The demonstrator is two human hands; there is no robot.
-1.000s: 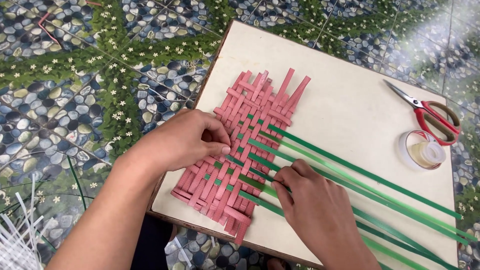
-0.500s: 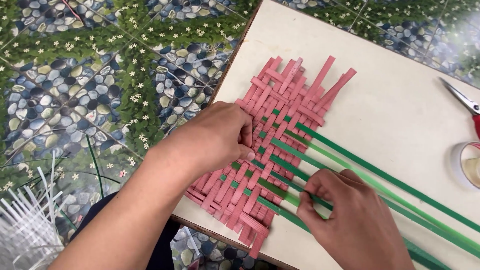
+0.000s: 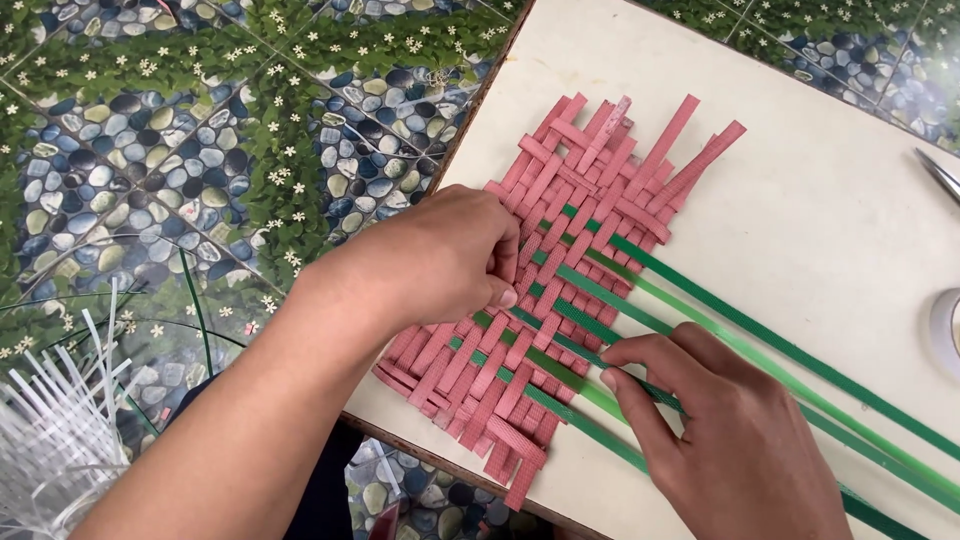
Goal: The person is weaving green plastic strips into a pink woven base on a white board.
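Observation:
A woven mat of pink strips (image 3: 590, 190) lies on a cream board (image 3: 800, 170). Several green strips (image 3: 760, 345) are threaded through the mat and run off toward the lower right. My left hand (image 3: 430, 260) rests on the mat's left side, fingers curled and pressing the pink strips down. My right hand (image 3: 720, 430) sits at the mat's lower right edge, its fingertips pinching a dark green strip where it enters the weave.
The board lies on a floor printed with pebbles and leaves (image 3: 200, 130). A bundle of white strips (image 3: 50, 430) is at the lower left. Scissor tips (image 3: 940, 175) and part of a tape roll (image 3: 945, 325) show at the right edge.
The view has moved closer and shifted left, so the scissors and tape roll sit mostly out of frame. Both hands stay on the mat; the right hand has slid slightly along the green strip.

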